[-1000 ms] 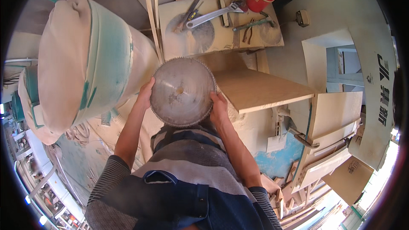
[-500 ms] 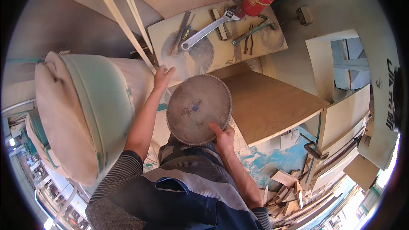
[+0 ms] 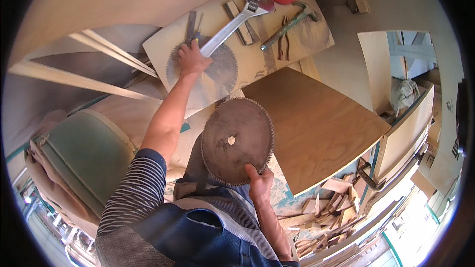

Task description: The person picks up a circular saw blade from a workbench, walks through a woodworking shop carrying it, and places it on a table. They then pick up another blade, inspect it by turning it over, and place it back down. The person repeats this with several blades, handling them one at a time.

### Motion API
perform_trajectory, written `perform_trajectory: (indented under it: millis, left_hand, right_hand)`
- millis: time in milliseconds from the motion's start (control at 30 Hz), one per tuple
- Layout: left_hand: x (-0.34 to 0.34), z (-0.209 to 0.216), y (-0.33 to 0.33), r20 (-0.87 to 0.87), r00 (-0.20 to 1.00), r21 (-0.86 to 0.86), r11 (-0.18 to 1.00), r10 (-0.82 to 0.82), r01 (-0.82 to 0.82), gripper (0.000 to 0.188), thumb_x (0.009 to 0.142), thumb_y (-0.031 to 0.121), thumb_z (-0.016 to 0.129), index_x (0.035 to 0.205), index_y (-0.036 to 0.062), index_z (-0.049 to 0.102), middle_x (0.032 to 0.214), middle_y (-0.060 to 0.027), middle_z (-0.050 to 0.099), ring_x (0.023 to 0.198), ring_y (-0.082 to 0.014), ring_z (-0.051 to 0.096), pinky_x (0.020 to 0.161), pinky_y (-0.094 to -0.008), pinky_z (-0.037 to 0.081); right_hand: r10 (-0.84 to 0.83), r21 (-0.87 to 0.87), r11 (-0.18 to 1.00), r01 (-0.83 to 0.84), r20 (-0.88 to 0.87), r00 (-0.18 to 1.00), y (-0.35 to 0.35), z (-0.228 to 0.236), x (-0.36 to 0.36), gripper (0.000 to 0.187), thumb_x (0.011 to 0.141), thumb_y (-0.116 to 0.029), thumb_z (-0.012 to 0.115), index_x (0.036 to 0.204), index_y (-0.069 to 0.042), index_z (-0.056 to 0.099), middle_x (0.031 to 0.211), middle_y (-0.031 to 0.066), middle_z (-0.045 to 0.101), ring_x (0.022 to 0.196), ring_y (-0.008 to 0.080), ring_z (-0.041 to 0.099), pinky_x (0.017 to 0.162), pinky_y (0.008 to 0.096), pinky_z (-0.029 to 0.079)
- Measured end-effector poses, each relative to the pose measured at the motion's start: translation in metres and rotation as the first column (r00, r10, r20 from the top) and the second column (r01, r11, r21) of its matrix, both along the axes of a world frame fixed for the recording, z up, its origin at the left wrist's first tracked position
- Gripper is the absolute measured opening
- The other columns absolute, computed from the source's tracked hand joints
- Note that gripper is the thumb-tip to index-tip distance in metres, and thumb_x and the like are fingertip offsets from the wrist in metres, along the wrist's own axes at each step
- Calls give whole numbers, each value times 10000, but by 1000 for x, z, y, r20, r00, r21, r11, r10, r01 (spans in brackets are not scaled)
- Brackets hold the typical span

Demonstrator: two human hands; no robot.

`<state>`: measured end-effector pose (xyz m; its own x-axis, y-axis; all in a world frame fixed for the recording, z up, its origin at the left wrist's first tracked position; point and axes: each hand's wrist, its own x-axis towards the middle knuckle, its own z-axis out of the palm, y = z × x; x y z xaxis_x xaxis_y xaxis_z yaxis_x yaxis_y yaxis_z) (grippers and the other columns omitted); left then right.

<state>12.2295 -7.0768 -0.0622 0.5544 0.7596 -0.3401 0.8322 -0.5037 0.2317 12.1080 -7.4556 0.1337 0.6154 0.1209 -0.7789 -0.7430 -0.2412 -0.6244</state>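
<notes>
While right hand [image 3: 261,182] pinches blade [image 3: 236,123] by its lower edge, bodyward of wrench [image 3: 228,31], left hand [image 3: 192,60] is at wrench's handle end; can't tell if gripping. Hammer [image 3: 289,25] and pliers [image 3: 283,45] sit right of wrench.

Wrench [image 3: 230,30] on bench [image 3: 253,69], L of hammer [image 3: 297,21] + pliers [image 3: 281,47]; ply bd [image 3: 316,123] R of blade [image 3: 237,123].

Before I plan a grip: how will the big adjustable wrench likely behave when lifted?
The adjustable wrench looks solid metal, so probably stiff and heavy. Its wide head may dip first; its smooth, shiny handle could slip.
</notes>
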Motion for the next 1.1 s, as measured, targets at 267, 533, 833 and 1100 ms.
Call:
perform_trajectory:
  millis: [267,533,833,1100]
  left_hand:
    - [24,0,30,-23,995,-25,995,-101,101,651,766,287,792,1304,87,484,1182,-233,614,1115,-431,634,913,-523,531]
    - [59,2,28,-31,996,-15,996,-83,83,688,755,284,817,1312,78,470,1147,-266,628,1096,-434,644,920,-525,538]
    - [65,-3,52,-60,922,-50,924,-382,380,633,776,115,724,1343,24,459,1151,-314,659,1107,-474,640,970,-531,507]
    - [65,32,58,70,902,-46,902,-425,429,589,750,46,699,1306,12,505,1139,-271,683,1092,-455,648,933,-506,521]
  right_hand:
    - [0,-33,999,0,7,1000,2,-7,3,284,906,-78,713,1144,75,696,1107,107,746,1003,159,662,918,310,514]
    - [-65,-67,996,65,5,998,6,-1,19,262,913,-58,676,1135,81,697,1090,95,745,987,146,653,904,301,514]
    - [-100,-48,994,99,-16,995,9,-8,27,256,919,-62,685,1130,83,700,1081,86,747,977,139,651,895,299,511]
    - [-97,54,993,102,-97,991,5,-29,22,247,919,-81,711,1133,43,715,1091,74,747,966,148,658,894,300,510]
